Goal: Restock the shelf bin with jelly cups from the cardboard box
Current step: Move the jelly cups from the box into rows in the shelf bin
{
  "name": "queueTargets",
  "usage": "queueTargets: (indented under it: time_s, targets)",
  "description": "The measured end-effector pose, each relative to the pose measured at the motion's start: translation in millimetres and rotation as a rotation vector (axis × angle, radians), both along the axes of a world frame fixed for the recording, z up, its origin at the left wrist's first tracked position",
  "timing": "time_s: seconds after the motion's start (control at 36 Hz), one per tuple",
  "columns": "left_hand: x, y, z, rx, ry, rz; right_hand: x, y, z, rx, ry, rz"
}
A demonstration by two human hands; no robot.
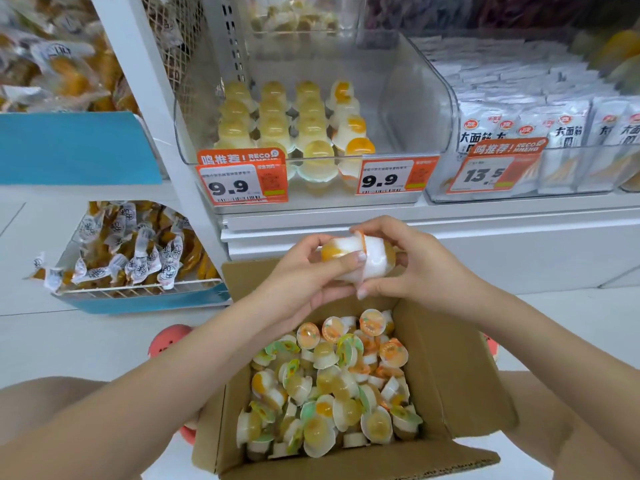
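Currently I hold two jelly cups [360, 259] stacked together between both hands, above the far flap of the cardboard box [460, 382] and below the shelf bin [415, 98]. My left hand [311, 271] pinches the orange-tipped end from 9 o'clock; my right hand [412, 263] curls round the white end from 3 o'clock.

Risk: the cups are smooth and domed, so I judge that a loosened pinch at either end could let them slide apart and drop back into the box or onto the floor. The bin's high clear front lip, at 12 o'clock from my hands, could catch a cup on the way in, and a careless placement could topple the upright rows of cups [294, 119] already inside. The bin's 3 o'clock half stands bare.

Hidden: my fingers cover the join, so I cannot tell whether the held cups are nested or merely pressed. Price tags [242, 183] mask the bin's front row. Box depth beneath the loose cups [329, 386] is unseen, and its near flap is cut off.
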State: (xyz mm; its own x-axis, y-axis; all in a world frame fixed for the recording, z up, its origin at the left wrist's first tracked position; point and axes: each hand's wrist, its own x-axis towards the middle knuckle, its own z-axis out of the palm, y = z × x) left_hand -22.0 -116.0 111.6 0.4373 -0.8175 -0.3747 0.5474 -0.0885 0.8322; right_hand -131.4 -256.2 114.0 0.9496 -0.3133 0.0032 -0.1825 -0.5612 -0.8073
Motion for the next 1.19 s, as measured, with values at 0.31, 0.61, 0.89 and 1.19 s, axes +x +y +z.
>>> queueTargets:
  time_s: [0.31, 0.61, 0.89, 1.19]
  targets:
    - [9.4, -0.7, 10.9, -0.035, 0.038, -0.070, 9.7, 3.3, 3.9, 0.145, -0.116, -0.018]
    - [12.7, -1.9, 17.8, -0.001, 0.056, -0.139, 9.7, 4.1, 8.1, 0.127, -0.208, -0.051]
    - [62.9, -3.7, 34.2, 0.399, -1.206, -0.189, 26.5, -41.6, 65.4, 0.086, -0.289, -0.293]
    - [84.6, -4.2, 34.5, 0.741, -1.639, -0.194, 178.4, -144.0, 111.9, -0.834, 0.212, -0.158]
